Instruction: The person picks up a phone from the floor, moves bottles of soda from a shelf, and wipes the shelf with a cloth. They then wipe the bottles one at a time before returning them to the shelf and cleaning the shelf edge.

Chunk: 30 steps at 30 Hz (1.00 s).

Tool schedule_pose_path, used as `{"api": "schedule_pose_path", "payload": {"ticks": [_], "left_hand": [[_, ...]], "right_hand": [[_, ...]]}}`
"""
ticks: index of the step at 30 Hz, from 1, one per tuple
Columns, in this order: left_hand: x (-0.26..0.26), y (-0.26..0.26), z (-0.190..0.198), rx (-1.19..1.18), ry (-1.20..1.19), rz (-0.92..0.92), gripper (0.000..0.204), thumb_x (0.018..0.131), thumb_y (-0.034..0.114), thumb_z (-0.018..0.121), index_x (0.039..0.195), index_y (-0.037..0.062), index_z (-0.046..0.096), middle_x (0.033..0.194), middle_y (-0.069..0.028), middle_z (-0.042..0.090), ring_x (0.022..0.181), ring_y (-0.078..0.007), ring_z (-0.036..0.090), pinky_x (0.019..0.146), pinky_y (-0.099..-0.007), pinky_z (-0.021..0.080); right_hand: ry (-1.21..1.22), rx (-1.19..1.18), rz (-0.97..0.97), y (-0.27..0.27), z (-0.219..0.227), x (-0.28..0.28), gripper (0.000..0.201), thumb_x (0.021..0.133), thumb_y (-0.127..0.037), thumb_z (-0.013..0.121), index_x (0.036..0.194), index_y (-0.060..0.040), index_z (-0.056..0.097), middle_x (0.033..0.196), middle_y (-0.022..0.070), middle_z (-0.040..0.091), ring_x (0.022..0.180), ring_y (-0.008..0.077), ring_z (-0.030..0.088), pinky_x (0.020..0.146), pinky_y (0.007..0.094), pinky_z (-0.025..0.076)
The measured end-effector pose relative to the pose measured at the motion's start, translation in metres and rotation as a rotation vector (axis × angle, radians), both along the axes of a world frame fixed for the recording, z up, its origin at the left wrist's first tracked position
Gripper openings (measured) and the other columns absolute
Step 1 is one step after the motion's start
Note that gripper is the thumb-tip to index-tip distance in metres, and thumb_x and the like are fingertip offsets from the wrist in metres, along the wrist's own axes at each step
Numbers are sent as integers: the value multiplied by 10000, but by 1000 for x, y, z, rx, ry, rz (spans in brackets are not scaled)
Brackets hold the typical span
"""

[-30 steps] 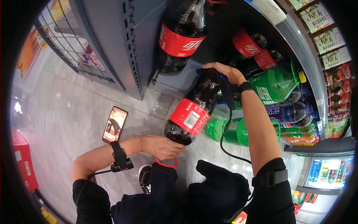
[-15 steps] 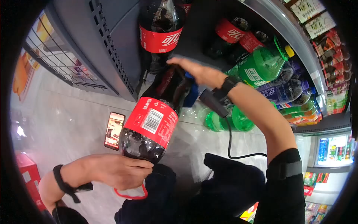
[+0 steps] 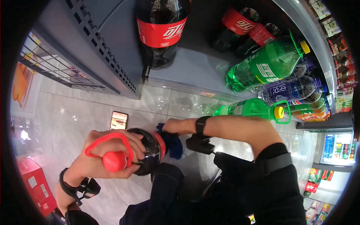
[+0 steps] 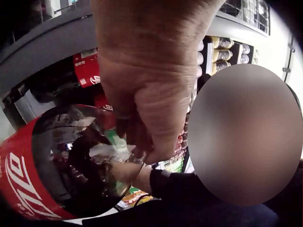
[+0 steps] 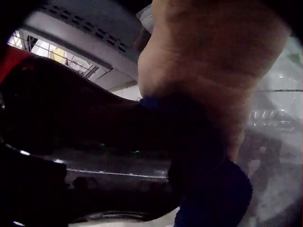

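My left hand [image 3: 95, 152] grips a large cola bottle [image 3: 149, 159] by its neck, the fingers by the red cap [image 3: 114, 162] and red carry loop [image 3: 90, 148]. Cap end towards me, the bottle is tilted; its red label [image 4: 23, 175] shows in the left wrist view. At the far end of the bottle, my right hand [image 3: 178, 126] holds a dark blue cloth [image 3: 175, 145] against it. In the right wrist view the cloth [image 5: 218, 201] lies against the dark bottle [image 5: 85, 123], and the fingertips are hidden.
Another cola bottle [image 3: 162, 35] stands on the grey shelf [image 3: 187, 71]. A green bottle [image 3: 262, 65] leans at the shelf's right, and a second green bottle [image 3: 247, 108] is beside my right forearm. A phone [image 3: 119, 120] lies on the tiled floor [image 3: 86, 105].
The bottle has turned so its cap end points towards me. My left hand has moved from its base to its neck; my right hand has come down with the cloth to the other end.
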<state>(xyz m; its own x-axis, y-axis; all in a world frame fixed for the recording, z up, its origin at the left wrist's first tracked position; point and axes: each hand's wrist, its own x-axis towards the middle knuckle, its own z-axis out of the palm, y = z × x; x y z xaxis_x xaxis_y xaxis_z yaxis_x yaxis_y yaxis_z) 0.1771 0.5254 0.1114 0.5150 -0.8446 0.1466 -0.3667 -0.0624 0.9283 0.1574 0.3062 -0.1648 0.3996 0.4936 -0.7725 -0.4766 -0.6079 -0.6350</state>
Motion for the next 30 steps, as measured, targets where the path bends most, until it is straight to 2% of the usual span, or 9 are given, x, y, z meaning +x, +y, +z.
{"api": "schedule_pose_path", "payload": {"ticks": [2,5,10,13,15,20,22,23,30], "left_hand": [[-7,0,-11,-2,5,78,177,551,8,708,628,45,553,691,-55,617,746,-232,626,788,-361,498],[-9,10,-10,10,-141,200,220,527,-17,685,668,60,535,697,-67,612,725,-234,610,758,-365,496],[-22,22,-19,13,-221,406,247,510,-33,669,669,53,499,688,-80,593,719,-254,590,752,-389,484],[-18,27,-22,35,-232,490,231,515,-48,636,678,44,502,676,-81,567,703,-251,571,736,-390,472],[-14,32,-24,34,-204,562,217,523,-50,622,675,43,499,673,-80,564,699,-245,566,736,-385,468],[-10,41,-41,-36,-110,695,182,531,1,604,657,50,482,675,-79,558,718,-226,545,751,-368,450],[-11,37,-45,-33,-147,671,191,529,27,612,665,55,482,680,-76,560,736,-227,542,760,-374,446],[-11,35,-47,-33,-145,688,191,530,25,610,666,56,479,681,-77,561,736,-230,542,763,-377,446],[-10,34,-49,-23,-142,716,155,567,30,583,676,61,478,687,-88,589,777,-260,571,844,-425,419]], "right_hand": [[135,-123,-221,-13,89,14,345,849,-297,487,1087,-50,522,1000,112,586,959,258,553,803,351,436],[-316,-333,-157,-25,176,26,385,859,-265,465,1143,-5,486,1083,166,545,1030,299,510,862,348,400],[-662,-462,-469,-46,233,50,469,840,-268,421,1224,1,395,1233,224,410,1145,373,395,962,428,320],[-775,-631,-317,-62,185,67,506,846,-262,405,1271,-2,321,1281,220,354,1179,393,340,985,430,284],[-756,-629,226,-83,146,81,535,856,-251,396,1306,-3,248,1332,220,288,1250,412,210,1034,430,206],[-907,-622,244,-102,134,114,573,892,-312,332,1356,-17,170,1416,222,85,1298,421,58,1071,420,93],[-752,-660,739,-121,135,159,636,894,-374,356,1387,-90,72,1429,202,-24,1318,369,-24,1070,439,62],[-694,-516,276,-126,135,169,607,900,-406,317,1385,-106,111,1436,178,-2,1321,356,-16,1069,443,71],[-1188,-929,477,-176,54,283,502,910,-355,209,1376,-167,207,1444,124,86,1318,365,48,1062,466,77]]}}
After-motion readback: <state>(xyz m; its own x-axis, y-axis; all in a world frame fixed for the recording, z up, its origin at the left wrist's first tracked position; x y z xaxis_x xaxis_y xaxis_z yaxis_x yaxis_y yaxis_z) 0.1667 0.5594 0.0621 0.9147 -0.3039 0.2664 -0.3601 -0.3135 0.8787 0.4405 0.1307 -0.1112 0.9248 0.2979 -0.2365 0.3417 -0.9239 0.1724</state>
